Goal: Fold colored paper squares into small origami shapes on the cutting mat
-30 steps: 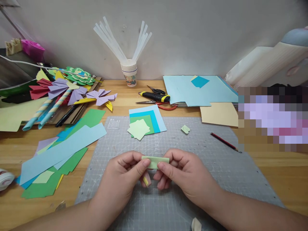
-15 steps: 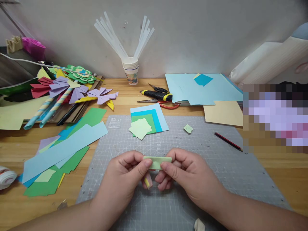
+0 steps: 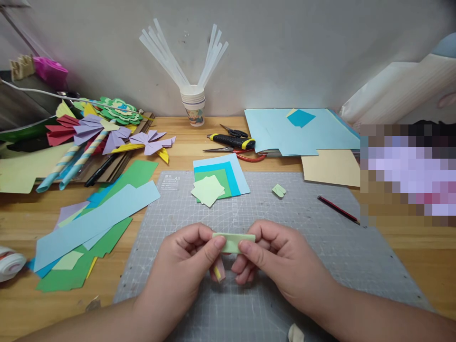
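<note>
A small strip of light green paper point(image 3: 233, 243) is stretched level between my two hands, above the grey cutting mat point(image 3: 171, 304). My left hand point(image 3: 192, 256) pinches its left end, thumb on top. The right end is pinched by my right hand point(image 3: 274, 251) in the same way. Below my left fingers shows a small pinkish and yellow piece point(image 3: 218, 271), whose kind I cannot make out. Beyond the hands lie light green paper squares point(image 3: 207, 190) on larger green and blue sheets point(image 3: 239, 178). A small folded green paper piece point(image 3: 279, 190) rests to their right.
Scissors point(image 3: 249, 156) and a black-yellow utility knife point(image 3: 231, 140) lie behind the mat. A paper cup point(image 3: 194, 111) holds white strips. Coloured paper strips point(image 3: 96, 223) and paper flowers point(image 3: 92, 128) fill the left side. A pencil point(image 3: 337, 209) lies at right.
Both hands keep their pinch on the green paper strip. My right hand has shifted very slightly to the right and down; everything else looks the same.
</note>
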The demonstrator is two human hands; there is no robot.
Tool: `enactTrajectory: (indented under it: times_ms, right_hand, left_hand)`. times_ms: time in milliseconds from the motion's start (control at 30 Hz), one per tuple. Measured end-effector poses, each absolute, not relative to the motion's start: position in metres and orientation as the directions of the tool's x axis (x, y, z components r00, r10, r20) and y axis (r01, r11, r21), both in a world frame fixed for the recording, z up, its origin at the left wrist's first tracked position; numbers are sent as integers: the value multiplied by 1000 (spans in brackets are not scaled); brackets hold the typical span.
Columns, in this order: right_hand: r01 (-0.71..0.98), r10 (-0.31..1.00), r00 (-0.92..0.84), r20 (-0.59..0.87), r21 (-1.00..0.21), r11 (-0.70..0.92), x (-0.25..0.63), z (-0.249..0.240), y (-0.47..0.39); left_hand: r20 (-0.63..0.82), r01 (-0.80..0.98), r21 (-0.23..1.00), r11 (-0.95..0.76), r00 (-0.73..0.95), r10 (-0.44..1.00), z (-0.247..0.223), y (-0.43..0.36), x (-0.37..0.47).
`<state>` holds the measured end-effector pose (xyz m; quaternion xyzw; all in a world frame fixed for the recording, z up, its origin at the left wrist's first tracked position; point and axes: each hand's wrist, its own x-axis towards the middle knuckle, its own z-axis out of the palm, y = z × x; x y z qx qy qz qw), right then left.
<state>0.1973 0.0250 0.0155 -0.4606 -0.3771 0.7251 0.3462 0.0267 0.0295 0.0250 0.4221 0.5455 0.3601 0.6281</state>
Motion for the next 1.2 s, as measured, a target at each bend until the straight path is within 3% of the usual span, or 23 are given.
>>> enactTrajectory:
  times_ms: [367, 1200]
  right_hand:
    - [-177, 854, -338, -396, -864, -471, 197, 15, 25]
    - [-192, 868, -314, -385, -869, -456, 198, 15, 27]
  left_hand:
    - [-253, 125, 962, 241, 95, 963, 26, 24, 24]
    - [-311, 59, 950, 307, 83, 947, 25, 26, 26]
